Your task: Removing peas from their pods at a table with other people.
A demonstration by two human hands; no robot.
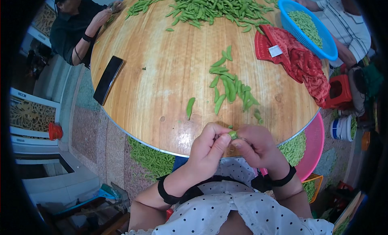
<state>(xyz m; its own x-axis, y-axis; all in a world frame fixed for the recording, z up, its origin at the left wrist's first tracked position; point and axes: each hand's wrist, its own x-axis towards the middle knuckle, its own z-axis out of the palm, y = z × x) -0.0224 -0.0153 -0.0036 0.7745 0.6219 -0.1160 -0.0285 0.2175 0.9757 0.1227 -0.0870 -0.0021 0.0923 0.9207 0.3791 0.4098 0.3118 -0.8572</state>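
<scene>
My left hand [209,145] and my right hand [257,144] meet over the near edge of a round wooden table [151,92]. Between their thumbs and fingertips they pinch one green bean pod [232,134], which looks like edamame; most of it is hidden by the fingers. Just beyond my hands lies a loose group of pods [231,88]. A single pod [190,108] rests apart, to the left of that group. At the right, partly under the tabletop, a pink basin [313,147] holds shelled beans [293,148].
A large pod heap [218,6] covers the far side. A red cloth [291,54] lies beneath a blue basket [326,50] of shelled beans. A smartphone [108,80] sits at the left edge. Two other people sit at the table. More pods [151,159] cover the floor.
</scene>
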